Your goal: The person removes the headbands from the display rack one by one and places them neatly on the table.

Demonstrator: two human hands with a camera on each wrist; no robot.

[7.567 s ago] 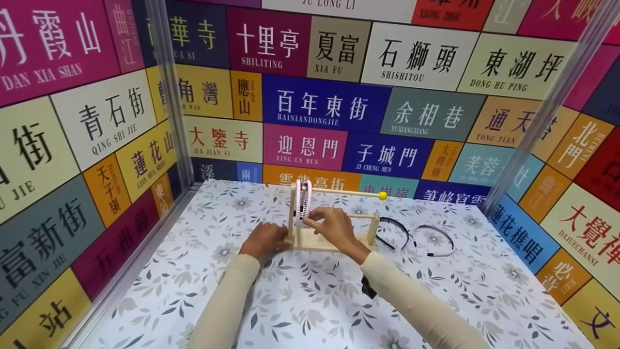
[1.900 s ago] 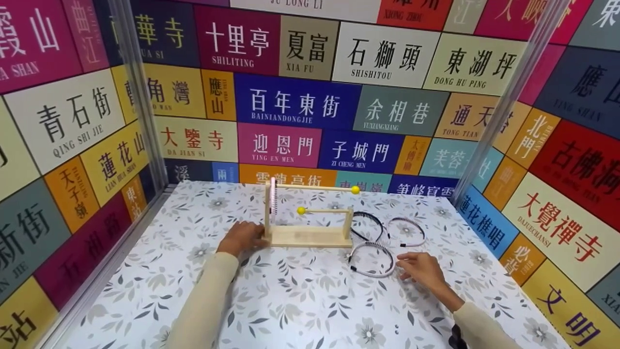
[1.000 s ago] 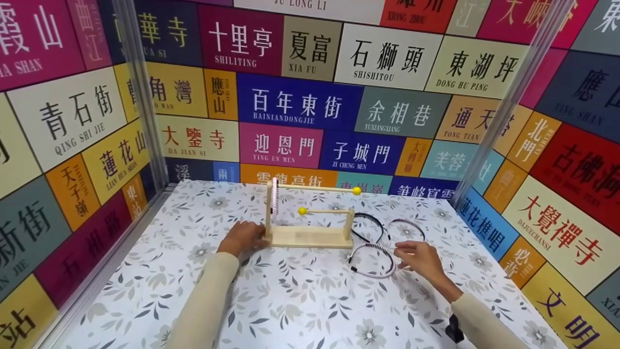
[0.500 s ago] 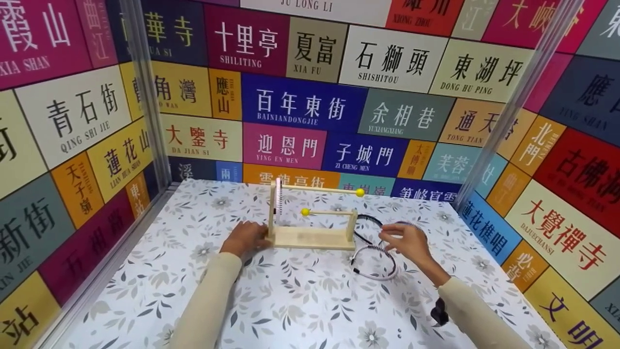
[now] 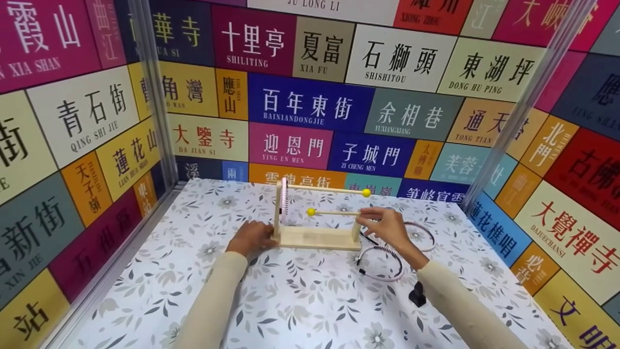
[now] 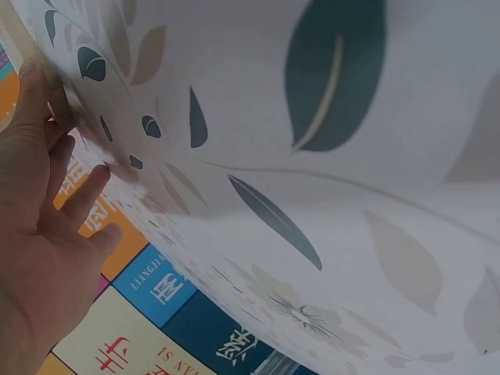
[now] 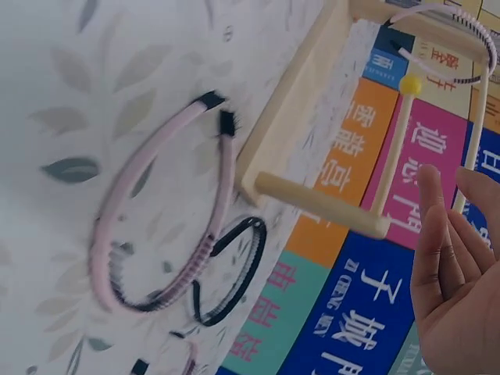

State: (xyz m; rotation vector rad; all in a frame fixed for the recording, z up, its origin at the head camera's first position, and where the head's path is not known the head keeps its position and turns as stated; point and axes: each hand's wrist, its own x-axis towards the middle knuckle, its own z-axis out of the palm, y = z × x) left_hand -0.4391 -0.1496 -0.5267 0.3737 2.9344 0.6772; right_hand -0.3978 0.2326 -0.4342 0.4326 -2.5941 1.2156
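Note:
A wooden headband stand [image 5: 317,237] has two rods tipped with yellow balls, the upper one longer. One pink headband [image 5: 284,201] hangs on the upper rod [image 7: 473,141], against the left post. My left hand [image 5: 252,237] grips the stand's left end; in the left wrist view its thumb and a finger pinch the wood [image 6: 58,98] while other fingers stay loose. My right hand [image 5: 387,228] hovers by the top of the right post. In the right wrist view, its fingers [image 7: 430,234] are apart and hold nothing.
A pink headband [image 7: 105,226] lies in front of the stand's right end. A black headband [image 7: 258,242] lies behind it, and another pink headband [image 5: 432,237] lies farther right. The flowered tabletop [image 5: 310,305] meets sign-covered walls [image 5: 310,97] behind and at both sides.
A pink headband came off the upper rod and now lies on the table. My right hand then moved left and up toward the right post. My left hand stays on the stand.

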